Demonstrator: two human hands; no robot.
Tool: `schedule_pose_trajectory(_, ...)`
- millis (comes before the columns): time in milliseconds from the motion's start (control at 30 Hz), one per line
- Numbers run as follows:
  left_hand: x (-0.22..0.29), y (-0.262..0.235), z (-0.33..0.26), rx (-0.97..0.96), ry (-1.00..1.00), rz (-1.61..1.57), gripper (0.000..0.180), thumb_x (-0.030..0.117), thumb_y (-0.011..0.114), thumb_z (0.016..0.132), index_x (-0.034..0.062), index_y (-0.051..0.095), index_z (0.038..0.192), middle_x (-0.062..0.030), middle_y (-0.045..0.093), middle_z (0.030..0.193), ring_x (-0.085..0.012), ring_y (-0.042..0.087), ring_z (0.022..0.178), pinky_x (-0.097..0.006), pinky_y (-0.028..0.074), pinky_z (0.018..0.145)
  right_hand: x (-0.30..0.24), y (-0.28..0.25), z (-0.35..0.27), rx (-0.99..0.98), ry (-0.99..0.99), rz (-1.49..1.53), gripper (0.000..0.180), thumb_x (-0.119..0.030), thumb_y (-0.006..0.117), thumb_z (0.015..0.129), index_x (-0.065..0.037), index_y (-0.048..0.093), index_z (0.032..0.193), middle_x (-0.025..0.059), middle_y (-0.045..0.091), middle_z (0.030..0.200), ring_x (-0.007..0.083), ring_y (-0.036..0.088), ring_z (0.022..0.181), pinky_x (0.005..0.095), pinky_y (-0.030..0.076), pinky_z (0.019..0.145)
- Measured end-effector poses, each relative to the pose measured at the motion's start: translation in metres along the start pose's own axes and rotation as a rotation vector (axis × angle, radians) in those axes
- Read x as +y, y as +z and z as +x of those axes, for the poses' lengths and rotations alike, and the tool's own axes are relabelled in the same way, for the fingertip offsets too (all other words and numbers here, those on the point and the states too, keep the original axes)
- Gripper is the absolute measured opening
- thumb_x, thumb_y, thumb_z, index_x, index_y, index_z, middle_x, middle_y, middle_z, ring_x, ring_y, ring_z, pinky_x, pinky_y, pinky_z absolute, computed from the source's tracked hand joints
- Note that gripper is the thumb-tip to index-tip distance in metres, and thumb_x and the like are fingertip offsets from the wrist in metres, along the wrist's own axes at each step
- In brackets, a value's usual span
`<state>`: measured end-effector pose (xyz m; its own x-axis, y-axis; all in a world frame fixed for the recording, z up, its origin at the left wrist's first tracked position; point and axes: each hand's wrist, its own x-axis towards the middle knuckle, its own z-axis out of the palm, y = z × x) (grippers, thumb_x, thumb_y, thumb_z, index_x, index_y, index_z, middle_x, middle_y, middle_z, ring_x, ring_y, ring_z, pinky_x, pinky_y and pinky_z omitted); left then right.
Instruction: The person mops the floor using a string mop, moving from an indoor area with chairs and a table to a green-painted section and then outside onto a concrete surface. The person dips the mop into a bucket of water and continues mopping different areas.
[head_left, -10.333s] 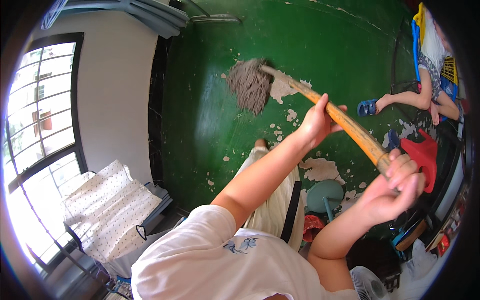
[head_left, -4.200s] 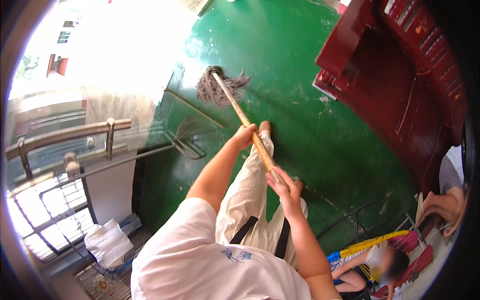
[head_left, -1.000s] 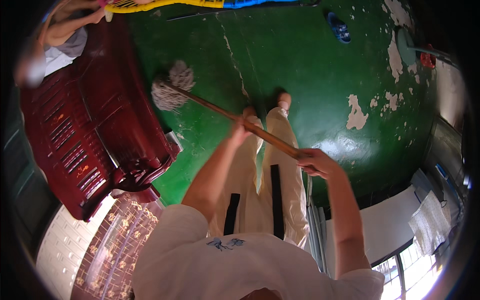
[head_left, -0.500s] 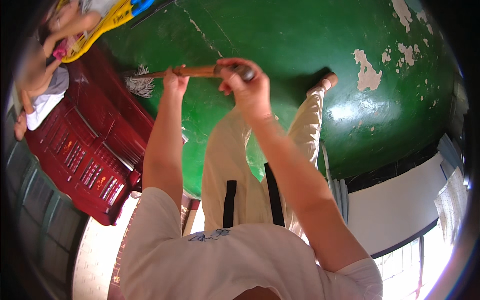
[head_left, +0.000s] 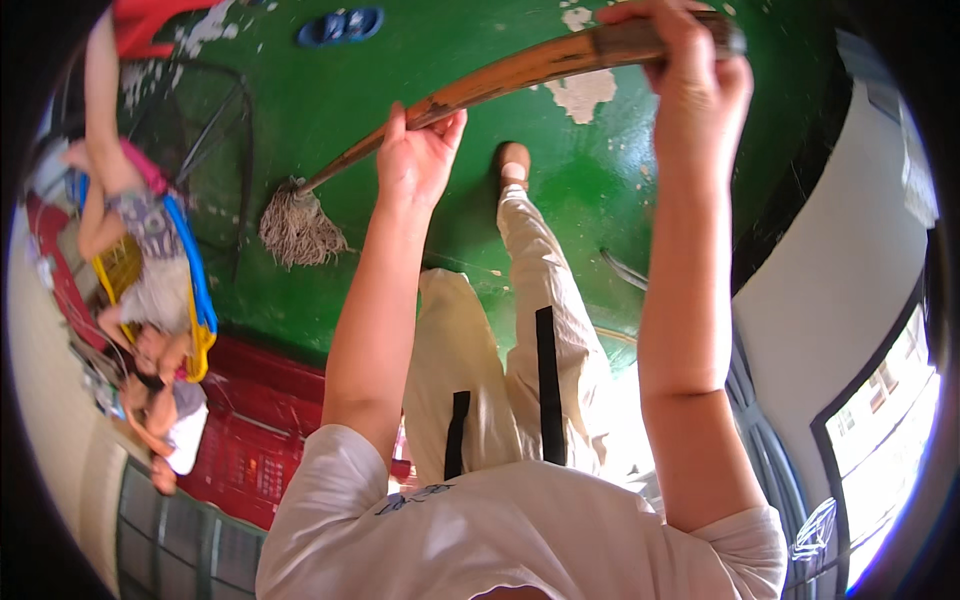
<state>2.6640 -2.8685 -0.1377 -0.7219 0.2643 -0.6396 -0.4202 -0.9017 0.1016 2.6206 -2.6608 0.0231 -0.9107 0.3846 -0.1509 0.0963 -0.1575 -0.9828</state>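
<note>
Clock from view centre | Floor (head_left: 585, 170): green, paint worn | pale patch (head_left: 583, 97), 1 o'clock | shoe (head_left: 514, 156), 12 o'clock | blue slipper (head_left: 340, 27), 11 o'clock | mop head (head_left: 298, 230), 10 o'clock | red bench (head_left: 238, 425), 8 o'clock

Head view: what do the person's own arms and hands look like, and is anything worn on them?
The left hand and right hand are ungloved, with no watch or bracelet visible. Both forearms are uncovered. White short T-shirt sleeves cover the upper arms, looking plain.
</note>
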Motion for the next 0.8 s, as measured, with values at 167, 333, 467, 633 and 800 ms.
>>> schedule_pose_trajectory(167, -0.088, 0.112, 0.026, -0.209, -0.335, -0.013, 0.033, 0.026, 0.042, 0.095, -0.0058, 0.049, 0.101, -0.0190, 0.059, 0.098, -0.0287, 0.057, 0.097, -0.045, 0.045, 0.095, -0.088, -0.109, 0.034, 0.419, -0.356, -0.494, 0.033, -0.021, 0.040, 0.089, 0.000, 0.062, 0.078, 0.0117, 0.066, 0.077, 0.0141, 0.056, 0.066, 0.0249, 0.044, 0.060)
schedule_pose_trajectory(333, -0.112, 0.187, 0.008, -0.136, -0.347, -0.039, 0.019, 0.017, 0.060, 0.085, -0.0003, 0.054, 0.090, -0.0156, 0.061, 0.098, -0.0251, 0.059, 0.097, -0.044, 0.048, 0.093, -0.176, -0.151, 0.030, 0.398, -0.552, -0.302, 0.035, -0.027, 0.038, 0.084, 0.003, 0.056, 0.078, 0.0129, 0.058, 0.072, 0.0230, 0.054, 0.072, 0.0333, 0.042, 0.072)
schedule_pose_trajectory(467, -0.108, 0.167, 0.022, 0.011, -0.126, -0.292, 0.011, 0.011, 0.059, 0.084, 0.0037, 0.052, 0.081, -0.0086, 0.061, 0.079, -0.0229, 0.062, 0.088, -0.042, 0.052, 0.086, -0.202, -0.101, 0.007, 0.143, -0.584, -0.130, 0.035, -0.016, 0.035, 0.090, 0.003, 0.042, 0.120, 0.0124, 0.045, 0.121, 0.0318, 0.034, 0.124, 0.0442, 0.025, 0.109)
schedule_pose_trajectory(633, -0.064, 0.153, -0.010, -0.076, -0.062, -0.215, 0.018, 0.017, 0.061, 0.083, 0.0033, 0.050, 0.083, -0.0118, 0.061, 0.077, -0.0214, 0.062, 0.083, -0.041, 0.055, 0.080, -0.237, -0.113, 0.024, -0.247, -0.320, 0.212, 0.034, -0.022, 0.040, 0.079, 0.003, 0.052, 0.060, 0.0113, 0.048, 0.053, 0.0208, 0.051, 0.057, 0.0321, 0.046, 0.067)
schedule_pose_trajectory(800, -0.005, 0.096, -0.044, 0.010, -0.051, -0.287, 0.018, 0.016, 0.058, 0.084, 0.0001, 0.051, 0.084, -0.0152, 0.062, 0.086, -0.0244, 0.061, 0.089, -0.040, 0.051, 0.087, -0.199, 0.011, 0.018, 0.016, -0.330, -0.113, 0.031, -0.010, 0.043, 0.082, -0.014, 0.023, 0.058, 0.0019, 0.020, 0.056, 0.0147, 0.025, 0.050, 0.0298, 0.026, 0.054)
